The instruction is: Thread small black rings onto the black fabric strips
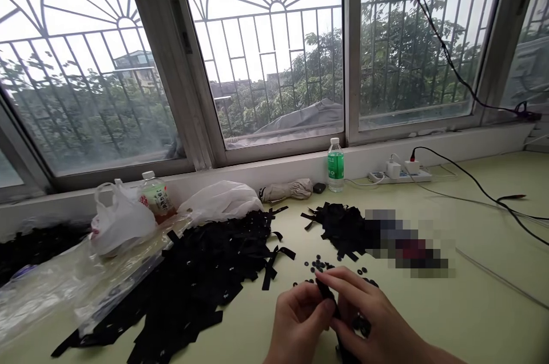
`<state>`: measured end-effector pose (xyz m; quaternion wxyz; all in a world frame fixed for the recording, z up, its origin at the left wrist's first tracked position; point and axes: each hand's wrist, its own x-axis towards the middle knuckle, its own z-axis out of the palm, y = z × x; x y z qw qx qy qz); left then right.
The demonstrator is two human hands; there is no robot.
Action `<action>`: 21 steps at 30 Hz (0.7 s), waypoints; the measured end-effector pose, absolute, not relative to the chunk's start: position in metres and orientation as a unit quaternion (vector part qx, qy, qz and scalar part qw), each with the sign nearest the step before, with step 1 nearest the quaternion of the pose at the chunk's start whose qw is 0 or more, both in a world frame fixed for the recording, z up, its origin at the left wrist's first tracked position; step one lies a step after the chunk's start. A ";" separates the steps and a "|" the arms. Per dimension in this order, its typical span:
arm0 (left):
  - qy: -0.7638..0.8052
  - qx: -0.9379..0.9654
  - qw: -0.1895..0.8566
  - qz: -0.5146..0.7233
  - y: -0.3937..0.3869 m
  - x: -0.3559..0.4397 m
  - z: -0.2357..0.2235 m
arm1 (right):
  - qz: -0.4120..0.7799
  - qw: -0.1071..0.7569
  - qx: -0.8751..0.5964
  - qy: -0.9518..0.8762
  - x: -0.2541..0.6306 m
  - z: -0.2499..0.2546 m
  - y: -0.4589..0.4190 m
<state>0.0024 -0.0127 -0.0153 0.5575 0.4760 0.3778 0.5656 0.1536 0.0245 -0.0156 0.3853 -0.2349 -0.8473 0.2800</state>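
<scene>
We see the left hand (298, 324) and the right hand (377, 318) at lower centre, both on a black fabric strip (328, 295) that runs down between them toward the lower edge of the view. The fingers (338, 279) of the right hand lie pressed together, and those of both hands pinch the strip (the thumbs are partly hidden). Small dark round buttons (319, 265) lie scattered on the pale green table (484, 307) just beyond the hands. A large heap of black strips (206, 272) lies to the left, a smaller heap (341, 226) ahead, and a pixelated patch (407, 244) beside it hides what lies there. Farther back stand white plastic bags (122, 221), a green-labelled water bottle (335, 165), a folded umbrella (286, 190) and a power strip (398, 177).
</scene>
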 end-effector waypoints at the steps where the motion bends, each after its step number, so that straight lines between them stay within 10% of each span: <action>1: 0.394 0.471 0.534 0.581 -0.014 0.003 -0.016 | 0.291 0.382 -0.242 -0.843 0.156 -0.014 0.027; 21: 0.432 0.558 0.282 0.649 -0.026 0.011 -0.034 | 0.189 0.256 -0.324 -0.891 0.163 -0.005 0.057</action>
